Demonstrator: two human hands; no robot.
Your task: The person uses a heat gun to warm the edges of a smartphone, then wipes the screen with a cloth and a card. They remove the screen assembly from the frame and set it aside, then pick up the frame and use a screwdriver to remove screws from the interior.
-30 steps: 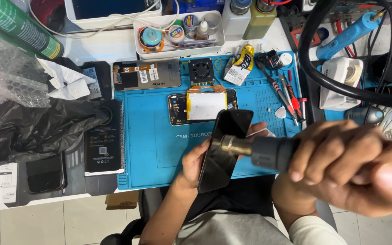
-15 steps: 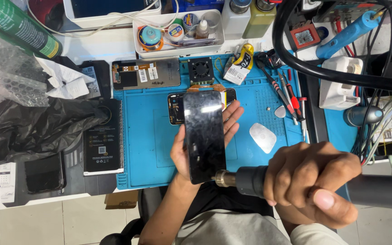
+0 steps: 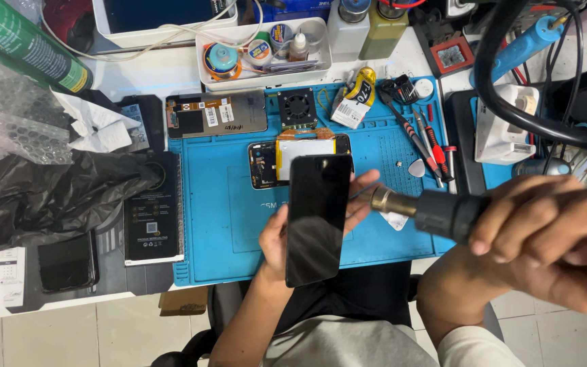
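Left hand (image 3: 281, 239) fingers curled behind black phone screen (image 3: 316, 217) above blue mat (image 3: 219, 224), right hand (image 3: 552, 238) fist-gripping hot-air gun (image 3: 436, 212): judge 1 steady sweep along the edge, nozzle apart from glass, safest.

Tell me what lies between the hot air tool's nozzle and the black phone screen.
In the head view, only the left hand's fingertips lie between the nozzle and the black phone screen, with blue mat behind.
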